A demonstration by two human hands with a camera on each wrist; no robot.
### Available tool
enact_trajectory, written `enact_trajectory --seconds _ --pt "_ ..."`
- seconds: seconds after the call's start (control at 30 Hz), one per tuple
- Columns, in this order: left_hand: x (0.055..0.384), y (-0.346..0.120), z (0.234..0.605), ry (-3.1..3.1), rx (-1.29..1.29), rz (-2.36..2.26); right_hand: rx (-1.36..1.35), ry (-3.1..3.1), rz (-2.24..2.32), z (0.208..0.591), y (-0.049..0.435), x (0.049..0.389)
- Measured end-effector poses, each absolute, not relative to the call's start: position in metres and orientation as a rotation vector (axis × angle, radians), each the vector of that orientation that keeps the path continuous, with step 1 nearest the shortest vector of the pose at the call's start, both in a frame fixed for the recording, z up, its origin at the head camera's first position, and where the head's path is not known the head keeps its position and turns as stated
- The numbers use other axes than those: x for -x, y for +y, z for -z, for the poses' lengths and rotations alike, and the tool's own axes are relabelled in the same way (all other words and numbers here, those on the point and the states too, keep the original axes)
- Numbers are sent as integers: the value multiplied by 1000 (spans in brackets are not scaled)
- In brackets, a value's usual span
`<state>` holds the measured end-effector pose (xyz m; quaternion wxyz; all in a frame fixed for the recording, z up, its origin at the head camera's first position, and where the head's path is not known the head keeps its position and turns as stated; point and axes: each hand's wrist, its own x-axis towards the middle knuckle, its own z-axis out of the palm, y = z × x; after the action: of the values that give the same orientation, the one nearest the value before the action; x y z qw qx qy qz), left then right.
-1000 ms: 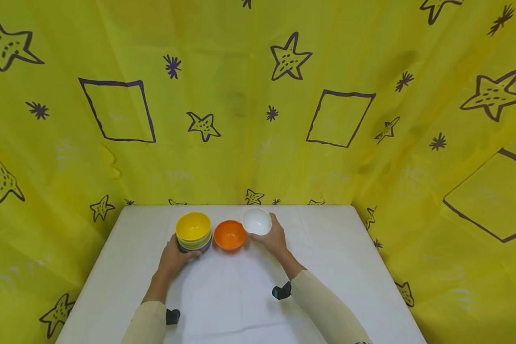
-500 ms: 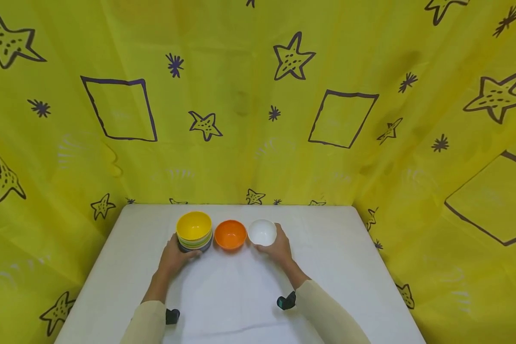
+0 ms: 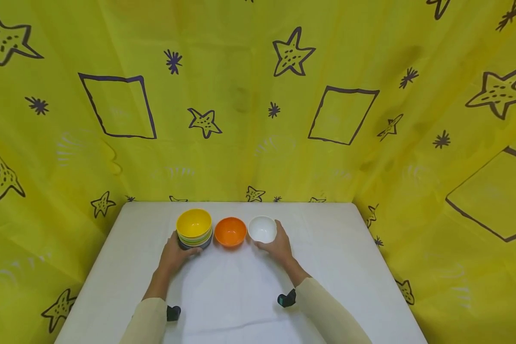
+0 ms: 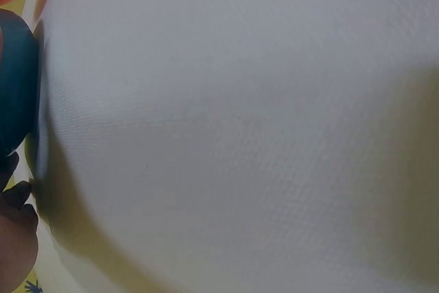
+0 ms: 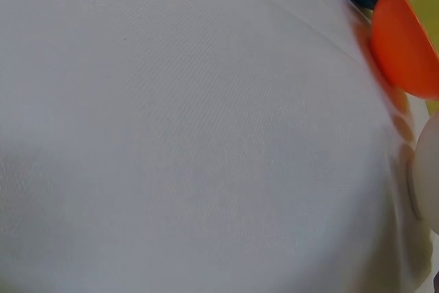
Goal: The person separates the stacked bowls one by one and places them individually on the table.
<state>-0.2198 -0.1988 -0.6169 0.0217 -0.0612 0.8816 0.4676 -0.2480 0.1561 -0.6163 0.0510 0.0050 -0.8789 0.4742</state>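
Observation:
My left hand (image 3: 175,253) grips the lower left side of a stack of nested bowls, its thumb along the front. A yellow bowl (image 3: 194,223) tops this stack, with green and pale rims under it and a dark blue-grey bowl (image 4: 17,80) at the bottom. Just right of the stack an orange bowl (image 3: 230,232) sits upright on the table. Beyond it, a small white bowl (image 3: 262,230) stands upright on the table, held at its right side and front by my right hand (image 3: 279,244). Most of the fingers behind the bowls are hidden.
A white cloth covers the table (image 3: 236,291); its back edge lies close behind the bowls. Yellow curtains (image 3: 241,157) with drawn stars and squares enclose the back and both sides. Dark wrist devices (image 3: 287,298) show beside both sleeves.
My right hand has brought the white bowl down and slightly right, onto the table beside the orange bowl. The left hand keeps its grip on the stack.

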Motion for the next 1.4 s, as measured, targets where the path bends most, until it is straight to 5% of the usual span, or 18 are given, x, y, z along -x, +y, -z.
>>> enact_trajectory --seconds 0.8,1.4 --pt "219 -200 619 2725 204 -1438 66 -2654 -1353 599 144 247" --pt "225 -208 630 2756 164 -1428 -291 -2706 -1451 550 65 265"
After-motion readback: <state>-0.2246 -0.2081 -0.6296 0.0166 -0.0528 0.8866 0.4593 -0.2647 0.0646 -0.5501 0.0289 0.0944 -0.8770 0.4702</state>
